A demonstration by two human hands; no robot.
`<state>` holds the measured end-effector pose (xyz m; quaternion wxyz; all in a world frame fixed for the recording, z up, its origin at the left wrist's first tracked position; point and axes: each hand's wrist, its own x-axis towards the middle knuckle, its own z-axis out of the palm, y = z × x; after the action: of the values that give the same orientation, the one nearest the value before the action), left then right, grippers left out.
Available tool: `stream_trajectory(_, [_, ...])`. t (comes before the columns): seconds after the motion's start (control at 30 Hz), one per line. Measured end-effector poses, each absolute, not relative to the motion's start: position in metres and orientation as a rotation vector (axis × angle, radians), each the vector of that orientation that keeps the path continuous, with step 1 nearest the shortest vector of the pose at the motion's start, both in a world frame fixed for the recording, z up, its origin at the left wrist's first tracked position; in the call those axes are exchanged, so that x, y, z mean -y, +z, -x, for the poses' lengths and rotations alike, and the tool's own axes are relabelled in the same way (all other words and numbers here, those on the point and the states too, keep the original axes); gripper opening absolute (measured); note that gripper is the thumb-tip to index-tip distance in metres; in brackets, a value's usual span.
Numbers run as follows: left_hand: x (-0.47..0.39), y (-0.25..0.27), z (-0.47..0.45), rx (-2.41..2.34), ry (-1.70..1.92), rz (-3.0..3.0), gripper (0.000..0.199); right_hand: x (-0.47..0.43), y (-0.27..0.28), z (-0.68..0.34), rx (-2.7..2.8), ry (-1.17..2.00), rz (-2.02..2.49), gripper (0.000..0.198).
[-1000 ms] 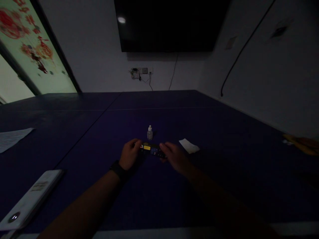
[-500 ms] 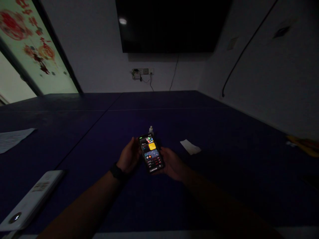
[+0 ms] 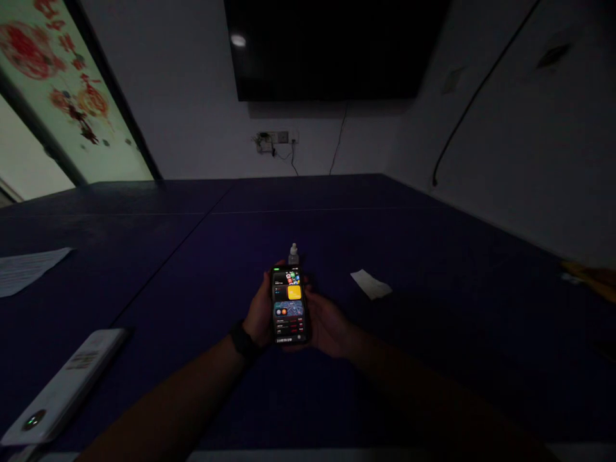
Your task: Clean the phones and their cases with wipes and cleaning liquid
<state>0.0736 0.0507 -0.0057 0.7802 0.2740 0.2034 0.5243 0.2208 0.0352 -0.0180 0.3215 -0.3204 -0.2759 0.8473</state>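
Note:
A smartphone (image 3: 289,309) with a lit screen is held upright in front of me, showing a dark page with a yellow tile and a map tile. My left hand (image 3: 260,313), with a dark watch on its wrist, is wrapped round the phone's left edge. On the other side, my right hand (image 3: 328,324) grips the lower right edge, and some of its fingers are hidden behind the phone. A small clear bottle with a white cap (image 3: 294,252) stands just beyond the phone's top edge. To the right of my right hand lies a white slip of paper (image 3: 371,284).
The room is dim. On the dark blue table (image 3: 269,404), a white power bank (image 3: 67,382) lies at the lower left and a printed sheet (image 3: 31,271) farther back. A yellow object (image 3: 590,277) is at the right edge. Beyond are a wall-mounted screen (image 3: 332,51) and sockets (image 3: 276,137).
The phone has turned from a tilt to nearly straight and come slightly nearer. My left hand has shifted right and down with it. More of the bottle now shows.

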Motion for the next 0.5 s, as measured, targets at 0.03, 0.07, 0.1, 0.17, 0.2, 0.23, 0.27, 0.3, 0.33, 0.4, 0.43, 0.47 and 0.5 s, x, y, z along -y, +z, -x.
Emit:
stream_trajectory(0.03, [-0.051,-0.005,-0.073,-0.436,1.127,-0.585,0.059,-0.036,-0.018,-0.221,0.732,2.225,0.848,0.056])
stream_trajectory(0.07, [-0.051,-0.005,-0.072,-0.436,1.122,-0.579,0.059,-0.036,-0.018,-0.222,0.737,2.218,0.853,0.055])
stream_trajectory(0.1, [-0.051,-0.005,-0.072,-0.441,1.118,-0.575,0.058,-0.037,-0.018,-0.222,0.741,2.202,0.857,0.054])
stream_trajectory(0.17, [-0.053,-0.005,-0.070,-0.473,1.119,-0.570,0.057,-0.037,-0.017,-0.223,0.753,2.152,0.867,0.053])
stream_trajectory(0.2, [-0.054,-0.006,-0.070,-0.498,1.124,-0.571,0.055,-0.038,-0.017,-0.223,0.762,2.122,0.883,0.052])
stream_trajectory(0.23, [-0.055,-0.007,-0.069,-0.525,1.133,-0.575,0.054,-0.038,-0.016,-0.224,0.771,2.088,0.906,0.051])
stream_trajectory(0.27, [-0.057,-0.008,-0.068,-0.548,1.145,-0.585,0.052,-0.038,-0.016,-0.224,0.786,2.052,0.934,0.050])
stream_trajectory(0.3, [-0.058,-0.009,-0.067,-0.566,1.157,-0.600,0.051,-0.038,-0.016,-0.224,0.809,2.013,0.962,0.047])
stream_trajectory(0.33, [-0.058,-0.010,-0.067,-0.577,1.169,-0.620,0.050,-0.038,-0.017,-0.225,0.841,1.961,0.989,0.045])
stream_trajectory(0.4, [-0.059,-0.011,-0.066,-0.584,1.175,-0.662,0.052,-0.038,-0.020,-0.226,0.915,1.841,1.023,0.039])
stream_trajectory(0.43, [-0.060,-0.012,-0.066,-0.585,1.165,-0.683,0.054,-0.038,-0.022,-0.226,0.947,1.788,1.030,0.036])
stream_trajectory(0.47, [-0.059,-0.012,-0.066,-0.583,1.145,-0.702,0.056,-0.039,-0.024,-0.226,0.970,1.749,1.033,0.035])
stream_trajectory(0.5, [-0.059,-0.012,-0.065,-0.578,1.122,-0.721,0.059,-0.039,-0.026,-0.227,0.983,1.725,1.034,0.035])
